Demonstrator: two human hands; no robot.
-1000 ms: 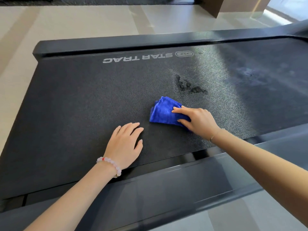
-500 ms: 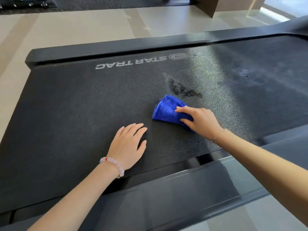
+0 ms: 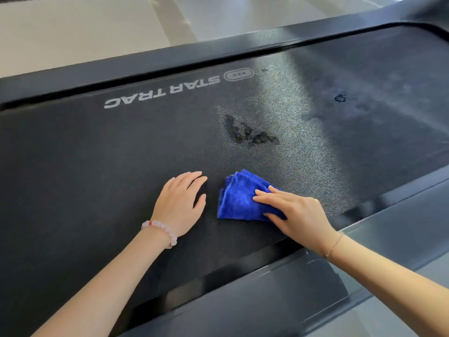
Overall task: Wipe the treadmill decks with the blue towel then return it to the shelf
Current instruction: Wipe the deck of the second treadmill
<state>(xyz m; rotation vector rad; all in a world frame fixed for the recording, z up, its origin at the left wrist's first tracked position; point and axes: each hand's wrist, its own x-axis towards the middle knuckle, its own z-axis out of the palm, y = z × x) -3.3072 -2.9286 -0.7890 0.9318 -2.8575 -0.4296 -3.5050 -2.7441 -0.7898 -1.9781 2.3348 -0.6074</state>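
Head view: one folded blue towel [image 3: 239, 199] lies low-centre on the treadmill belt [image 3: 97, 152], right hand [image 3: 295, 214] pressing it with straight fingers. Left hand [image 3: 181, 203] rests flat just beside it, apart. One dark wet patch [image 3: 247, 135] above; "STAR TRAC" logo [image 3: 167, 92] upper centre.

The left hand [image 3: 181, 203] and right hand [image 3: 297, 215] lie flat, fingers straight.

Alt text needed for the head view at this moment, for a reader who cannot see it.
A person's right hand presses a folded blue towel onto a black treadmill belt, while the left hand rests flat beside it. A dark smudge lies beyond the towel.
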